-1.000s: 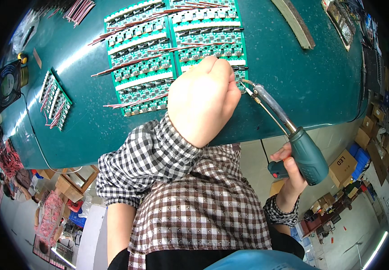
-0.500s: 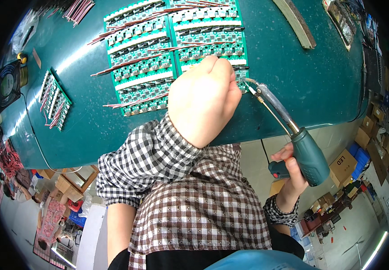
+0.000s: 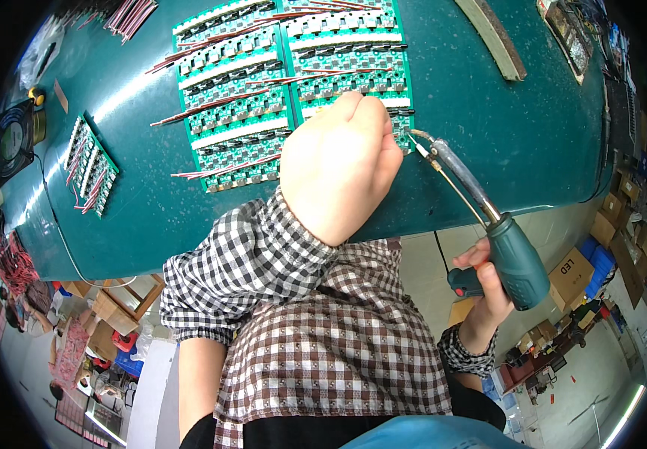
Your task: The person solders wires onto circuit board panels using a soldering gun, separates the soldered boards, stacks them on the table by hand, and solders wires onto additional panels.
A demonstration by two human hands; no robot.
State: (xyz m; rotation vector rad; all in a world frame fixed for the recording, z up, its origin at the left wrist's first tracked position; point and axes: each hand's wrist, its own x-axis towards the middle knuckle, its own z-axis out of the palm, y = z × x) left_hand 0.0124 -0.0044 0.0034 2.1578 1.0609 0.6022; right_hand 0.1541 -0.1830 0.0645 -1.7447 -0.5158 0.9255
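Note:
My right hand [image 3: 491,286] grips a soldering gun [image 3: 519,258] with a dark green handle. Its bent metal tip and the thin feed tube beside it reach the lower right edge of the green circuit boards [image 3: 238,133]. My left hand [image 3: 338,168] is closed, back upward, over the right-hand panel of boards. Its fingertips are turned away, so whatever they pinch is hidden. Bundles of red-brown and white wires [image 3: 211,109] lie across the boards, which carry rows of white and black parts.
A smaller circuit board with wires [image 3: 93,168] lies at the left of the green table [image 3: 151,224], near a black fan [image 3: 15,135]. A wooden strip [image 3: 493,39] is at the back right. More wires [image 3: 130,19] lie at the back left. Cardboard boxes [image 3: 569,275] stand beyond the table.
The soldering gun's tip and handle have shifted very slightly to the right. My left hand stays almost in place. People in the background at lower left have moved a little.

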